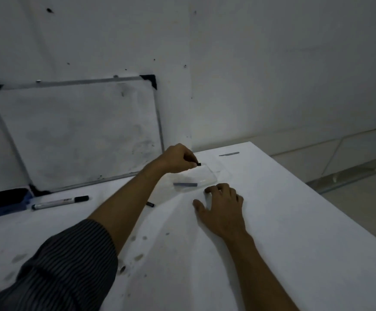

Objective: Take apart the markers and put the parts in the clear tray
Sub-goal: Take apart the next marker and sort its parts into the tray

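Note:
The clear tray (207, 178) sits on the white table past my hands, with a bluish-grey marker part (185, 184) lying at its near edge. My left hand (179, 159) hovers over the tray's far left side, fingers pinched on a small black marker part (198, 164). My right hand (221, 204) rests flat on the table just in front of the tray, fingers spread, holding nothing. A whole white marker with a black cap (60, 202) lies at the left. Another marker's black end (150, 204) pokes out from behind my left forearm.
A whiteboard (79, 133) leans against the wall at the back left. A blue eraser with a dark pad (3, 204) lies at the table's left edge. The table edge runs diagonally on the right, with floor beyond. A grey mark (229, 154) is on the far tabletop.

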`<action>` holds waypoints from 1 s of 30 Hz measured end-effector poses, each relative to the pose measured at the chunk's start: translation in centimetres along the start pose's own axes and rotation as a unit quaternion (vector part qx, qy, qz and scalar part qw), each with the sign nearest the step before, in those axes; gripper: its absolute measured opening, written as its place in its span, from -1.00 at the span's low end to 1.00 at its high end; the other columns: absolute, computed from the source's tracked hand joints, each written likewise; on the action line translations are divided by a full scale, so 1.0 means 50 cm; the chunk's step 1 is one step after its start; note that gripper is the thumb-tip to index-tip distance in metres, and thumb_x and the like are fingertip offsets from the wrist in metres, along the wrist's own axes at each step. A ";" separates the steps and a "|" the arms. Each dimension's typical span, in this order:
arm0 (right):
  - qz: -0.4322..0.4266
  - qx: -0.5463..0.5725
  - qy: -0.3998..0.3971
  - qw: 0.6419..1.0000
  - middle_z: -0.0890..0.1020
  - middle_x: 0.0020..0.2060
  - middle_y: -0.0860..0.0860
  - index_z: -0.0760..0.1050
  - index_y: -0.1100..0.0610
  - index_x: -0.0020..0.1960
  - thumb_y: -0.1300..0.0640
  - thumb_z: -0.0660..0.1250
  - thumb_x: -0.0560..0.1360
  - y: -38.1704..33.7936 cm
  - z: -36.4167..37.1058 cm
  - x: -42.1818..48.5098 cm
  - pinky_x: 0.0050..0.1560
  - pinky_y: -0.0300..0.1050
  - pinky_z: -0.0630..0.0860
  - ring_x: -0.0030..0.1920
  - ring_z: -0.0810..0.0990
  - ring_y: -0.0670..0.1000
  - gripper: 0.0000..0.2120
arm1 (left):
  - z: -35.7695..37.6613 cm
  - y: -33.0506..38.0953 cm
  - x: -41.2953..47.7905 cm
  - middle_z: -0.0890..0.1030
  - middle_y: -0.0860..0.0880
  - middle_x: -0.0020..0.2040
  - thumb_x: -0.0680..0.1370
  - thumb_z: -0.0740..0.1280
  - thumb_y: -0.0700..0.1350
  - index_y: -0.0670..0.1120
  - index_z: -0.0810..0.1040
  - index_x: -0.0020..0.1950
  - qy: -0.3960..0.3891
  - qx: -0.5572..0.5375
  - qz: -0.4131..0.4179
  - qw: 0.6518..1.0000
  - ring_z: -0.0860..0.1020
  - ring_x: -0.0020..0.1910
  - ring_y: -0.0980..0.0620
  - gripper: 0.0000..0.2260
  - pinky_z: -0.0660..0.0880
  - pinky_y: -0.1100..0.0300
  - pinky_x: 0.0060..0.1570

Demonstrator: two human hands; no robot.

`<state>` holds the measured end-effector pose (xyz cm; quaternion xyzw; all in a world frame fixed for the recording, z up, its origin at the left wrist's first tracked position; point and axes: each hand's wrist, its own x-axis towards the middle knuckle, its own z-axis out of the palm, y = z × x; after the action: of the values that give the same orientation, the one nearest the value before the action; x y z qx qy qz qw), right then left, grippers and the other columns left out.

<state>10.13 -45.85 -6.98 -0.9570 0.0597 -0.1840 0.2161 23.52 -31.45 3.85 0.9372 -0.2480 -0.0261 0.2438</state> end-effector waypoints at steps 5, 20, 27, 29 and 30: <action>0.001 0.010 0.002 1.000 0.50 0.25 0.01 0.52 -0.01 0.28 -0.36 0.24 0.48 0.005 0.004 0.006 0.35 0.05 0.26 0.30 0.44 0.06 -0.45 | 0.027 -0.019 0.056 0.74 -0.10 0.17 0.58 0.48 -0.14 -0.12 0.73 0.22 -0.100 0.066 -0.012 0.993 0.66 0.10 -0.05 -0.78 0.57 0.15 0.14; 0.077 0.138 -0.037 0.987 0.63 0.17 0.05 0.64 0.00 0.17 0.02 0.37 0.58 -0.067 -0.043 -0.028 0.33 0.06 0.40 0.22 0.59 0.11 -0.81 | -0.043 -0.028 -0.231 0.75 0.08 0.08 0.63 0.43 -0.05 0.02 0.73 0.18 0.056 -0.103 0.008 0.993 0.68 0.01 0.19 -0.84 0.56 0.30 0.06; 0.034 0.191 -0.127 0.973 0.72 -0.02 -0.04 0.65 -0.01 0.06 0.01 0.40 0.53 -0.213 -0.002 -0.087 0.11 -0.04 0.60 0.04 0.68 0.03 -0.85 | 0.007 -0.132 -0.509 0.69 0.18 0.12 0.64 0.41 -0.08 0.11 0.70 0.18 0.162 -0.153 -0.037 0.974 0.62 0.11 0.25 -0.84 0.51 0.32 0.16; 0.035 0.187 -0.115 0.975 0.65 0.08 0.04 0.59 0.03 0.21 -0.01 0.42 0.54 -0.246 0.016 -0.083 0.13 -0.05 0.56 0.11 0.64 0.08 -0.72 | 0.021 -0.157 -0.559 0.64 0.14 0.22 0.64 0.40 -0.06 0.10 0.69 0.25 0.163 -0.137 -0.031 0.977 0.57 0.20 0.15 -0.79 0.46 0.20 0.24; 0.036 0.175 -0.109 0.978 0.60 0.16 0.09 0.53 0.05 0.30 -0.03 0.42 0.55 -0.260 0.028 -0.078 0.19 -0.02 0.54 0.16 0.61 0.11 -0.64 | 0.028 -0.166 -0.578 0.63 0.09 0.26 0.62 0.38 -0.05 0.09 0.68 0.29 0.162 -0.117 -0.013 0.980 0.55 0.25 0.08 -0.75 0.42 0.14 0.28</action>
<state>7.50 -32.86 -3.76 -0.9159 0.0366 -0.0783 0.3920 1.70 -11.99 -3.37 0.8969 -0.1886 0.0940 0.3888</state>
